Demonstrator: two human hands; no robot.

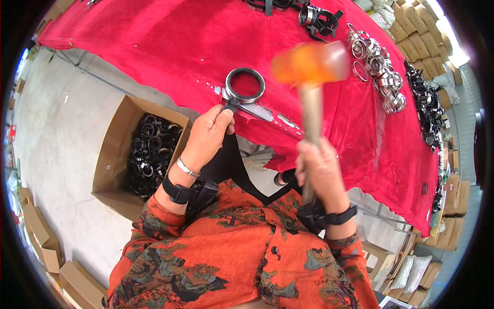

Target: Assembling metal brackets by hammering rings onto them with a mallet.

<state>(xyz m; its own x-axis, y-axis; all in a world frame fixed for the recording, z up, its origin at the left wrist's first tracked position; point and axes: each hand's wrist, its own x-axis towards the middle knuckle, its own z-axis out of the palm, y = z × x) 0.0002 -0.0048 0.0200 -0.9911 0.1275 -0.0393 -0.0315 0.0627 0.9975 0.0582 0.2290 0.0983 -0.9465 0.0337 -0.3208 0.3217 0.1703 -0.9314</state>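
Observation:
My left hand (208,135) is closed on the black stem of a ring clamp (228,85), a round black piece with a metal band. The clamp is held at the near edge of the red cloth, over a flat grey metal strip (259,111). My right hand (323,169) grips the wooden handle of a mallet (309,64) with an orange, see-through head. The mallet is raised to the right of the clamp, apart from it, and its head is smeared by motion.
A cardboard box (109,154) full of black ring clamps stands at left below the table. On the red-clothed table (154,46) lie several loose metal rings (381,67), black clamps (321,23) at the back and a dark pile (424,103) along the right edge. Cartons (417,31) are stacked beyond.

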